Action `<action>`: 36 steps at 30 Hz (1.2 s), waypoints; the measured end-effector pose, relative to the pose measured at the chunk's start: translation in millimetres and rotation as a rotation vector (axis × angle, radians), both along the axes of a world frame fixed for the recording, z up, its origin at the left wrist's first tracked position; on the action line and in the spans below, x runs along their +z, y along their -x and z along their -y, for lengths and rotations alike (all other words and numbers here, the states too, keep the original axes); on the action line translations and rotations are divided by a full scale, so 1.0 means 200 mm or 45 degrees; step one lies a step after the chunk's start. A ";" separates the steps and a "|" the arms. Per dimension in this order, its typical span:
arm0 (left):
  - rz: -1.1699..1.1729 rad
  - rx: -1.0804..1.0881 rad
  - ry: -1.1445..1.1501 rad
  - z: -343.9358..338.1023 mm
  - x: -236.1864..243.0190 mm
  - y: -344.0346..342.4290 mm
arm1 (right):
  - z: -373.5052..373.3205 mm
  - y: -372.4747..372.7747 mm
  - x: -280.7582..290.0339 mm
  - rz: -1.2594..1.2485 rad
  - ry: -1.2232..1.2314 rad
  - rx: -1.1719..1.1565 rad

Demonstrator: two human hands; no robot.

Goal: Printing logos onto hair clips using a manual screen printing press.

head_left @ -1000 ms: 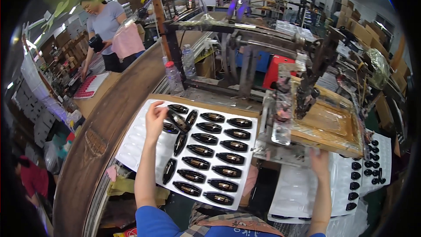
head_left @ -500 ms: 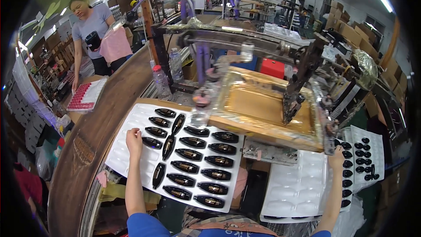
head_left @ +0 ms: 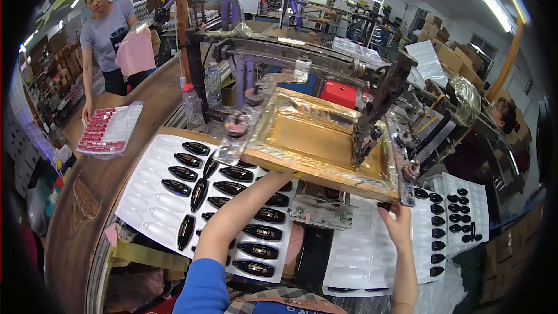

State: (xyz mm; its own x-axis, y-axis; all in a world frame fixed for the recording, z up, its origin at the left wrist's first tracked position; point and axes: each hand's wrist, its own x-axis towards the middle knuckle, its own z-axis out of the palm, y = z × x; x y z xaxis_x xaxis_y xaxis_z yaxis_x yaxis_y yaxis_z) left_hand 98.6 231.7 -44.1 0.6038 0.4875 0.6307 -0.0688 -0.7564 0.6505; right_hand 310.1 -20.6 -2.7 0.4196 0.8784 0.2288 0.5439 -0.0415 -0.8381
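Observation:
My left arm reaches across the left white tray, and the hand at its end is hidden beneath the wooden screen-printing frame. Its fingers do not show. On that tray lie several glossy black tapered bottles, some with gold print, such as a black bottle near its front. My right hand is just under the frame's right front corner, thumb and fingers closed around a small dark piece, partly hidden. Below that hand, the right white tray has bare moulded hollows, with black oval pieces along its right side.
A metal printing fixture sits under the frame between the trays. Another tray of small black pieces stands farther right. Plastic bottles stand behind the left tray. At the far left, a person touches a tray of red-and-white pieces.
My left hand has gone from the left tray's far side to under the frame. My right hand has moved left from the black pieces, with a dark piece in it. The view has shifted right.

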 end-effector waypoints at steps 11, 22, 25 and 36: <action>0.297 0.290 0.766 -0.02 0.12 0.82 | -0.30 0.32 0.13 0.317 0.187 0.422; 0.137 1.258 0.908 0.14 -0.33 1.90 | -0.09 -1.02 -0.44 1.048 0.575 -0.704; -0.021 1.336 0.966 0.10 -0.41 1.93 | -0.03 -1.21 -0.52 1.073 0.669 -0.749; -0.837 1.958 0.090 0.10 -0.20 1.63 | 0.03 -1.06 -0.39 1.031 0.367 -0.737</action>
